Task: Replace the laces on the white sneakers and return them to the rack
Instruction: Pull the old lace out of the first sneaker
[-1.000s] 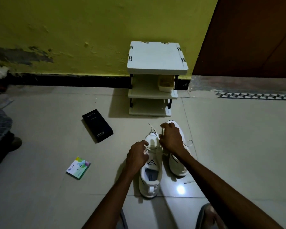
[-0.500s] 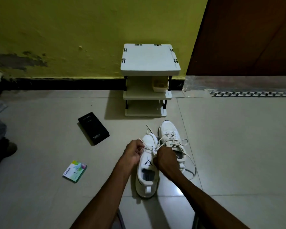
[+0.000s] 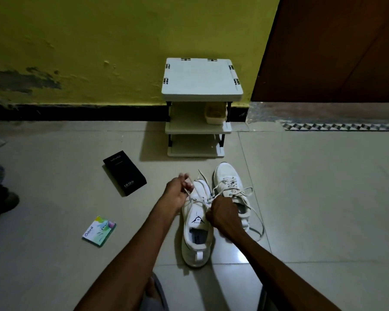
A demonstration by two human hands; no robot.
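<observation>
Left hand (image 3: 177,194) and right hand (image 3: 222,214) are drawn apart since the earlier frame.
Each is clamped on the lace (image 3: 197,199) of the nearer sneaker (image 3: 197,241); tightening is judged under way.

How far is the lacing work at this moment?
Done: the right sneaker looks laced, ends loose. In hand: the left hand and right hand grip the lace on the left sneaker. Left: finish it, then put both on the rack.

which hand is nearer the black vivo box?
Left. The left hand holds the lace at the left sneaker's outer edge, just right of the black vivo box; the right hand, also gripping lace, is farther right across that sneaker.
</observation>
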